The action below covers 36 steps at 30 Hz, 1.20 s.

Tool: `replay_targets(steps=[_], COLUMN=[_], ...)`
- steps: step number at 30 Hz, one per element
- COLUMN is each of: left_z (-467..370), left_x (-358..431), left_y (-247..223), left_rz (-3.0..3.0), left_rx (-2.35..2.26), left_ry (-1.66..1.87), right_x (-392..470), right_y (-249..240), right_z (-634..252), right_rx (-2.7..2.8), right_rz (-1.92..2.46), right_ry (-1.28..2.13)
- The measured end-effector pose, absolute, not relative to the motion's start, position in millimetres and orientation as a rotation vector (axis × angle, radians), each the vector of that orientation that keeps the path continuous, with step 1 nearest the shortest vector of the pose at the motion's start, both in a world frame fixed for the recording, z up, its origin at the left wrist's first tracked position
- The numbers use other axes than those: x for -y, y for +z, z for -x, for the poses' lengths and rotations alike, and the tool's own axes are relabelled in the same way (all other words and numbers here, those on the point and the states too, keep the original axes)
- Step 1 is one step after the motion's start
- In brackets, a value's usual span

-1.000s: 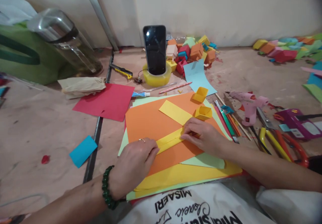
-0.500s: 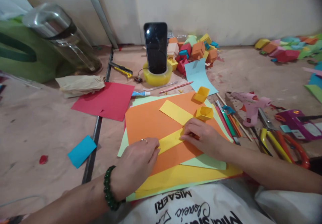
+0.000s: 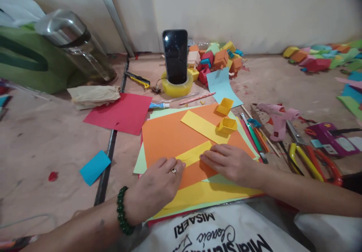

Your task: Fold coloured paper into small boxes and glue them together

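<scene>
Since half a second earlier, the right hand (image 3: 230, 163) has been drawn slightly nearer the body, so that the right end of the yellow strip (image 3: 194, 153) is uncovered, and the left hand (image 3: 154, 188) has been turned a little rightward.

Well beyond the left hand, to its left, a green bag (image 3: 31, 63) is seen beside a clear bottle (image 3: 87, 52) topped by a metal lid; its dark contents cannot be made out. Nearer, a blue card (image 3: 95, 168) is laid left of that hand. The strip's left end is covered by the left hand's bent, gathered fingers; whether it is pinched or only pressed cannot be told. Straight beyond the grip, a phone (image 3: 175, 56) is propped upright in a tape roll (image 3: 177, 88). Between the hands, the strip is stretched slantwise on an orange sheet (image 3: 161, 135). On the body side, white cloth (image 3: 220, 225) is printed in black, apparently "MISAERI". By the right hand's nearly closed fingertips, the strip's lower edge is touched; a pinch cannot be confirmed. Just beyond that hand, a second yellow strip (image 3: 199, 125) is overlapped by an open-topped paper box (image 3: 227, 125).
</scene>
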<state>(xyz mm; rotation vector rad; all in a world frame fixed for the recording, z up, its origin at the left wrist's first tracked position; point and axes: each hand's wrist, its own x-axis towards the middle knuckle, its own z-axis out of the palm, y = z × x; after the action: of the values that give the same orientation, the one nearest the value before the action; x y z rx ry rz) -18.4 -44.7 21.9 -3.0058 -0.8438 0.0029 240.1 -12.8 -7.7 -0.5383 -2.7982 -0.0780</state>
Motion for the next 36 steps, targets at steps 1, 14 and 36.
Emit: replay_targets(steps=[1, 14, 36], left_z=[21.3, 34.8, 4.9], left_x=[45.5, 52.9, 24.1], left_y=[21.3, 9.6, 34.5], left_rz=[3.008, 3.012, 3.011], left_rx=[0.833, 0.855, 1.736], left_ry=[-0.038, -0.131, 0.18], right_x=[13.5, 15.0, -9.8], right_y=[-8.0, -3.9, 3.3], right_z=[-242.0, -245.0, -230.2], right_rx=[2.803, 2.794, 2.678], right_rz=[0.538, 0.564, 0.939], right_ry=[-0.081, -0.077, 0.378])
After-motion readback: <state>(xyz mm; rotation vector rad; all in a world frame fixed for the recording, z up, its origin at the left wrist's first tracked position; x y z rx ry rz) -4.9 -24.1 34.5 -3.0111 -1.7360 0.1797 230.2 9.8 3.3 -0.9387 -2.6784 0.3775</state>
